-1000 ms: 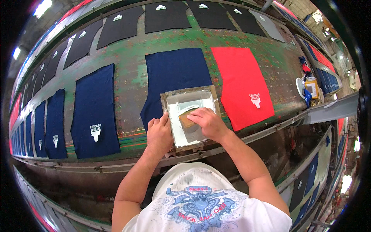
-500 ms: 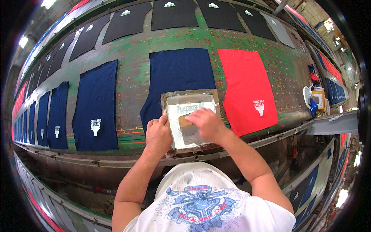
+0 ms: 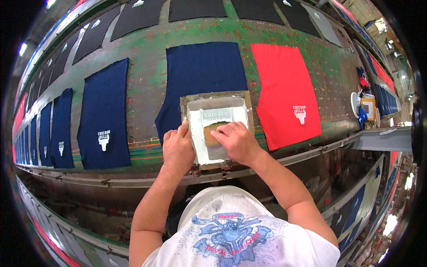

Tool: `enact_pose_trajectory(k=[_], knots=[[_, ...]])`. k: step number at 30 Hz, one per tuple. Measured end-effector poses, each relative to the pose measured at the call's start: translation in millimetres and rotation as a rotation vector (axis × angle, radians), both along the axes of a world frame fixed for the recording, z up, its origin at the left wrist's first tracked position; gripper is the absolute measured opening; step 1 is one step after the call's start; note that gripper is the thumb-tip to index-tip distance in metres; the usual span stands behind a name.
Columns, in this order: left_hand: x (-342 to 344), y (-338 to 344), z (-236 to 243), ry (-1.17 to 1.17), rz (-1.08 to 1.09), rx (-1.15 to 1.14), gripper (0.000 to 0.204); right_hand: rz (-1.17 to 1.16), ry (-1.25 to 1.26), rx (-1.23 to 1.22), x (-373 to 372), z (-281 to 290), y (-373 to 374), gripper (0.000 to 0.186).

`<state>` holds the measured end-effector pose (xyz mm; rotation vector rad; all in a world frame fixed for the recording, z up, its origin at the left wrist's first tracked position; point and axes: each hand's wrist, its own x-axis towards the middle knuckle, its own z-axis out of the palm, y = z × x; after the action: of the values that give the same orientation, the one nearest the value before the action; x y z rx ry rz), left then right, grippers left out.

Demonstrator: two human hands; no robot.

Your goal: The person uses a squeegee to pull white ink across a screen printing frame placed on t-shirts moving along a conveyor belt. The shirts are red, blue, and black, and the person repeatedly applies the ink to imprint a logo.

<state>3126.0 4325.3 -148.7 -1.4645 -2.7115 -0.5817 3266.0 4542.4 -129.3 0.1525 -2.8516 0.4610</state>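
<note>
A small wooden-framed printing screen [image 3: 216,95] lies on the lower part of a navy fabric panel [image 3: 204,66]. White ink covers much of its mesh, and a stencil with lettering shows in the upper half. My left hand [image 3: 178,149] is closed on the frame's left edge, thumb and fingers against the wood. Inside the frame, my right hand [image 3: 240,141] grips a brown squeegee [image 3: 210,136], which is tilted on the mesh. The hand hides part of the squeegee and the stencil's lower part.
A red panel [image 3: 287,80] with a white print lies right of the screen, a printed navy panel [image 3: 104,111] to the left. Black panels [image 3: 198,10] line the table's far side. A metal rail [image 3: 200,179] runs along the near edge. Containers [image 3: 368,107] stand at the right end.
My right hand and the squeegee have moved toward me across the mesh, showing more of the lettering and the squeegee's brown face. My left hand stays at the frame. The whole view has shifted slightly.
</note>
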Motion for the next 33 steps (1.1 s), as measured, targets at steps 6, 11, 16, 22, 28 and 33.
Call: enact_pose_trajectory(k=[6,11,16,22,28,33], knots=[[4.2,3.8,2.6,0.015,0.034,-0.024,0.04,-0.007,-0.037,-0.022,42.3,2.5,-26.2,0.037],[12.4,7.9,4.1,0.031,0.08,-0.049,0.041,0.012,-0.081,-0.034,63.4,6.9,-35.2,0.038],[24.9,13.0,-0.6,0.111,0.146,-0.041,0.044,0.17,-0.118,-0.132,77.3,12.8,-11.3,0.045],[36.0,10.6,-28.1,0.16,0.275,0.114,0.045,0.148,0.016,-0.423,73.5,19.8,26.3,0.043],[42.7,2.1,-53.2,-0.137,0.344,0.398,0.053,0.026,0.198,-0.45,19.3,27.6,68.7,0.043],[41.1,-2.7,-62.0,-0.329,0.374,0.554,0.059,-0.023,0.114,-0.288,-57.5,12.0,90.2,0.045]])
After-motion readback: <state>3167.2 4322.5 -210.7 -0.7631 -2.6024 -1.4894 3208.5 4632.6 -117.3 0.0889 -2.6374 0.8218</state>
